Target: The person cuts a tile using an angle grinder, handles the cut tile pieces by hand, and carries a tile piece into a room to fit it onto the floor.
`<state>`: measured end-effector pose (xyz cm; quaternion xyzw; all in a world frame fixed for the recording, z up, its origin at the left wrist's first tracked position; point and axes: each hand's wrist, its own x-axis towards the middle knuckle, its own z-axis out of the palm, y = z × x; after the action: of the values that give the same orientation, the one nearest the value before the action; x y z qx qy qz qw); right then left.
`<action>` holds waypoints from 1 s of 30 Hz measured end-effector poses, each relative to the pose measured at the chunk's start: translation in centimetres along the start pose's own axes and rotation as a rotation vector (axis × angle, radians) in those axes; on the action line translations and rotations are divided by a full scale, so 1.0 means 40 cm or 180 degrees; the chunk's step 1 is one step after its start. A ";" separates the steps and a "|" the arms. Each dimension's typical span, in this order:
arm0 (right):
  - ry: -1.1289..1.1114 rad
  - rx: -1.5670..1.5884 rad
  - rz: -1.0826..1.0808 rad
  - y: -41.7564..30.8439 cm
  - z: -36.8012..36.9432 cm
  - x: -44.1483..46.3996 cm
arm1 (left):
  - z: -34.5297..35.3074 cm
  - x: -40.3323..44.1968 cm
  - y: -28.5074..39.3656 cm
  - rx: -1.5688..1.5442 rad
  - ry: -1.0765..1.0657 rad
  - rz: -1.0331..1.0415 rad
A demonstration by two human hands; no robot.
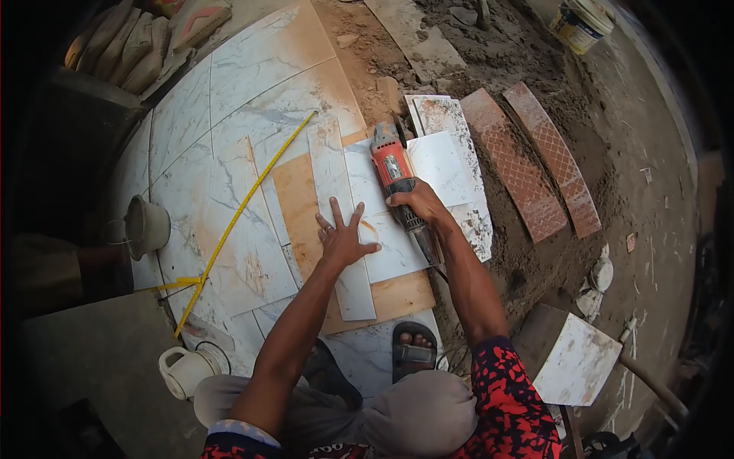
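Observation:
My right hand [417, 200] is wrapped round the body of a red and black angle grinder [392, 164]. The grinder's dark disc points away from me, near the far edge of a white marbled tile [443, 168]. My left hand [344, 236] lies flat with fingers spread on a narrow white tile strip [353, 287], which rests over the larger tile. Beneath both is a brown board or tile back [405, 297]. A black cord trails from the grinder's rear end. Whether the disc is spinning cannot be made out.
A yellow measuring tape [245, 203] stretches over the tiled floor [180, 164] on the left. A mug [183, 371] and a small bucket [147, 227] stand there. Two reddish patterned tiles [512, 168] lie on dirt at right. A paint bucket [581, 27] stands far right.

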<state>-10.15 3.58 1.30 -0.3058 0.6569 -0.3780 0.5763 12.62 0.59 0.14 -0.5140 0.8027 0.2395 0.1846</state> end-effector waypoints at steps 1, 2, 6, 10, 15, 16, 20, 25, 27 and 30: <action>-0.0049 0.0026 0.0043 -0.001 0.000 0.001 | -0.001 -0.001 -0.001 0.0006 -0.0024 0.0006; -0.0049 0.0024 0.0043 -0.001 0.000 0.001 | -0.003 -0.001 0.000 0.0011 -0.0047 0.0015; 0.0014 -0.0010 0.0026 -0.003 0.000 -0.006 | -0.009 -0.004 0.001 0.0002 -0.0095 0.0024; 0.0065 -0.0066 -0.0130 0.018 0.004 -0.013 | -0.006 -0.002 0.000 0.0012 -0.0068 0.0018; 0.0123 -0.0020 -0.0152 0.019 0.007 -0.020 | -0.005 -0.004 0.001 0.0004 -0.0067 0.0008; 0.0106 -0.0014 -0.0149 0.018 0.006 -0.017 | -0.005 -0.004 0.001 0.0001 -0.0065 0.0015; 0.0035 -0.0020 -0.0058 0.012 0.003 -0.006 | -0.004 -0.002 0.000 0.0001 -0.0046 0.0025; -0.0009 -0.0002 0.0046 0.007 0.002 -0.010 | -0.004 -0.001 -0.001 0.0004 -0.0037 0.0030; 0.0061 -0.0045 -0.0023 0.008 0.007 -0.024 | -0.005 -0.001 -0.001 -0.0008 -0.0046 0.0026; 0.0140 -0.0059 -0.0114 0.021 0.010 -0.029 | -0.006 -0.003 0.000 -0.0027 -0.0058 0.0019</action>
<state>-9.53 4.95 1.18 -0.3145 0.6673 -0.3889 0.5520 12.66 0.55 0.38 -0.5102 0.8015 0.2482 0.1889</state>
